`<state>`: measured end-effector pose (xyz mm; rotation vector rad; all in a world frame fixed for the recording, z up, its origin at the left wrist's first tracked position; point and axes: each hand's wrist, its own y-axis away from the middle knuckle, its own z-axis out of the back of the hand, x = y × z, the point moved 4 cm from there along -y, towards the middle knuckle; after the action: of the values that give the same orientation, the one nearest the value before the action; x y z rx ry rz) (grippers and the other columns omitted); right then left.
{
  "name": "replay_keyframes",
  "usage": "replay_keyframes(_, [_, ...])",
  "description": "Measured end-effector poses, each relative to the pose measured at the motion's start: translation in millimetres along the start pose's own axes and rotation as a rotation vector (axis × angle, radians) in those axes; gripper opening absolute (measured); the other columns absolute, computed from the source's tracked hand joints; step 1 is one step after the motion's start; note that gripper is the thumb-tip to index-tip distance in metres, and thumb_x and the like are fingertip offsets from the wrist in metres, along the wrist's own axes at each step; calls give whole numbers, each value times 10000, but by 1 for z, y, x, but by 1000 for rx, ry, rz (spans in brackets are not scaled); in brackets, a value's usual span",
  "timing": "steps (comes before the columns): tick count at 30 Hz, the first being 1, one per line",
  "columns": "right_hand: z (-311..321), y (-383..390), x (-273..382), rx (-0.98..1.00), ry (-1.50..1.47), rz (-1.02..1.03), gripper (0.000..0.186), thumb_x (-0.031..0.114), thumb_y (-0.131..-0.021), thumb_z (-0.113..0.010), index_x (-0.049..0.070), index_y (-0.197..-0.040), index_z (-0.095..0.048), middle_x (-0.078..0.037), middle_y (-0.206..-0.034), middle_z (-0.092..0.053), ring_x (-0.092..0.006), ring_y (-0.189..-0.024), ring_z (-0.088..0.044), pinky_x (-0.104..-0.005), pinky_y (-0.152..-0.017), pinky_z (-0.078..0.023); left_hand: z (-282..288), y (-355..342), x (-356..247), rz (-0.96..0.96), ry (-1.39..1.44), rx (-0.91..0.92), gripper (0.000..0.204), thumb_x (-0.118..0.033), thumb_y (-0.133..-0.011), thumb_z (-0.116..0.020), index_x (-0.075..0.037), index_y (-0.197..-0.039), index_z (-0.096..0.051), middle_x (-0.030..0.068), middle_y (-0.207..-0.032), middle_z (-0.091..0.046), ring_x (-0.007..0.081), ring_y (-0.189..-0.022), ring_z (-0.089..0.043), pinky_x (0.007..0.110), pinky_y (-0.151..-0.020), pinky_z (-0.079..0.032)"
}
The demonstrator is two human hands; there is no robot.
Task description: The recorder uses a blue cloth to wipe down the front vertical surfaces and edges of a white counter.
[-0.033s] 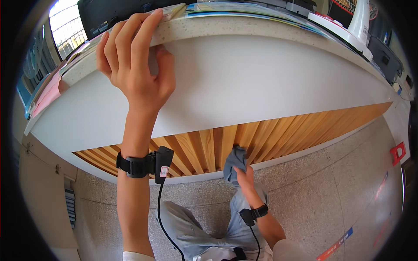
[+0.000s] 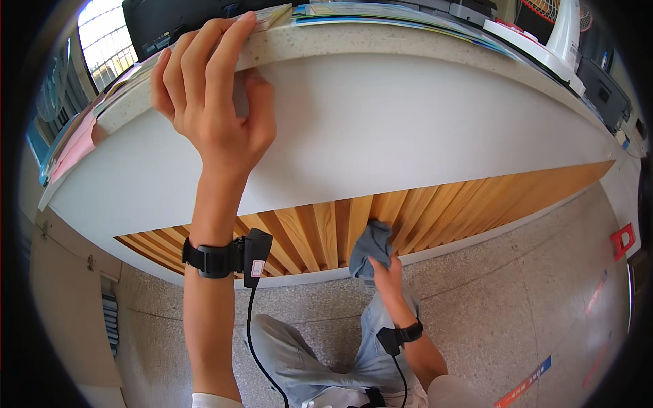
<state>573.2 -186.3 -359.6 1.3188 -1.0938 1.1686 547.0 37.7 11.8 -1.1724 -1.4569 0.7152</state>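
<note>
My left hand (image 2: 218, 95) is hooked over the speckled countertop edge (image 2: 354, 44), with its fingers on top and the thumb bent beneath the edge. A grey-blue cloth (image 2: 371, 251) is bunched in my right hand (image 2: 389, 277), low in front of the counter. The cloth lies against the wooden slats (image 2: 326, 234) of the counter's lower front and covers part of them. My right fingertips are partly hidden by the cloth. Above the slats stretches a smooth white panel (image 2: 408, 122). Each wrist wears a black strap with a small cabled box.
Papers and folders (image 2: 401, 13) lie along the counter top, beside a black monitor (image 2: 163, 27). At the right stands a white stand (image 2: 564, 34) near a dark grey machine (image 2: 602, 92). My bent knees (image 2: 286, 347) are close below, over the speckled floor (image 2: 476, 299).
My right hand and the cloth have shifted slightly up and to the right along the slats. My left hand keeps its hold on the countertop edge.
</note>
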Motion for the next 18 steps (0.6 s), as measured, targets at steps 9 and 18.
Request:
replay_keyframes(9, [-4,4,26,-171,-177,343,251,46,-871,-660,-60,-1096,-623,-129,-1078,-669,-167,-970,-604,-308,-851,-456,1,5,-9,53,-71,103,515,-41,-720,-594,-107,-1228,-642,79,-1220,-641,220,-1203,-529,383,-1112,-235])
replay_keyframes(18, [-10,-5,-106,-77,-210,-222,407,148,-895,-661,-67,-1227,-566,-140,-1218,-614,-209,-1121,-558,-316,-962,-413,-2,4,1,3,-13,-27,534,-23,-628,-592,-125,-1145,-676,28,-1125,-645,223,-1109,-555,397,-1075,-271])
